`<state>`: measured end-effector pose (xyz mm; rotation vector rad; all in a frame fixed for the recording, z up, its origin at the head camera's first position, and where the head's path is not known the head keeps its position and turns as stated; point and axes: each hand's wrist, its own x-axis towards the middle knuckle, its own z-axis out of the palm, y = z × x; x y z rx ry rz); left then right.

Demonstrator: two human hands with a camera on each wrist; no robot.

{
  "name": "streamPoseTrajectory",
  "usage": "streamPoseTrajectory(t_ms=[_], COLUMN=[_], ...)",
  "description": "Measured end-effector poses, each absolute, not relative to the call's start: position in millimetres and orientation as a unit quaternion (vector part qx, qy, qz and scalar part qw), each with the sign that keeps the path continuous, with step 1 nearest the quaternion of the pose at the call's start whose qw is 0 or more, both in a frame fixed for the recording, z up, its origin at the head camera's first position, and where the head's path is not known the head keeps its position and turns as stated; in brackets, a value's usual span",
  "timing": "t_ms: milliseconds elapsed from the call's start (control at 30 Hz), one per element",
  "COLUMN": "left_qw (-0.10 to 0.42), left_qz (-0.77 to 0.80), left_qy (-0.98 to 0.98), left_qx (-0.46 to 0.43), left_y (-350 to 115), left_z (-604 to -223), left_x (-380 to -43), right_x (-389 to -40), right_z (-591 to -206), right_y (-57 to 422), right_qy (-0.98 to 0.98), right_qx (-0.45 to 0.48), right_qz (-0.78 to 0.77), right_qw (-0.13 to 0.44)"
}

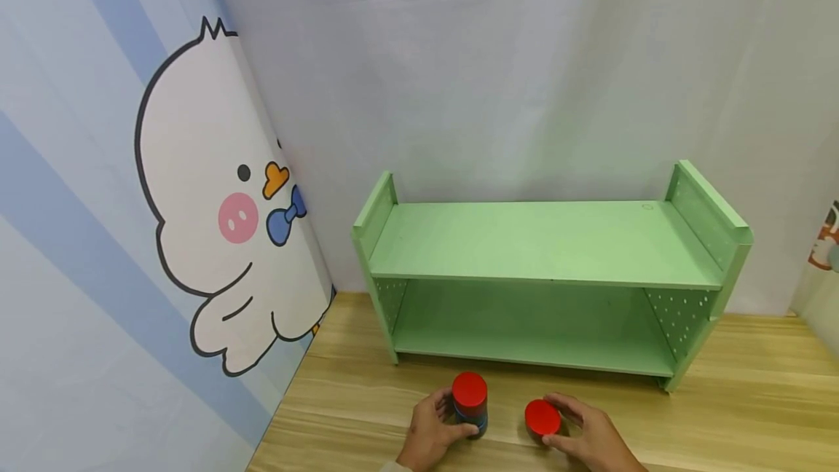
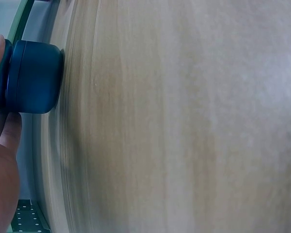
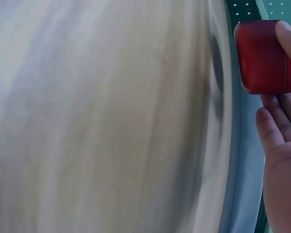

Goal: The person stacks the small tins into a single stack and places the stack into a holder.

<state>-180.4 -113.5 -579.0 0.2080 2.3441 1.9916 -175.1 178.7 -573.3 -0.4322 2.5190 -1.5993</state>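
Note:
In the head view my left hand grips a small round blue canister low on the table, thumb in front and fingers behind. A red canister sits on top of it, upright. The left wrist view shows the blue canister with a seam round it, its base close to the wood. To the right, my right hand pinches a second small red canister between thumb and fingers. In the right wrist view this red canister has its base just off the tabletop, above a dark shadow.
Behind both hands stands a light green two-tier shelf with raised, perforated sides. It stands on the wood-grain table. A pale cloth hangs behind, and a cartoon-bird curtain hangs at the left.

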Motion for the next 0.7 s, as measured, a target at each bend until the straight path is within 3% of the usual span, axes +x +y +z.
streamPoseTrajectory(t_ms=[700], left_qw=[0.031], left_qz=[0.644], left_qy=[0.762], left_qx=[0.065], left_y=[-114], left_z=[-582], left_x=[-182], right_x=[-181], right_z=[-551], right_y=[167], right_qy=[0.838], right_qx=[-0.178], right_qz=[-0.516], right_qw=[0.011])
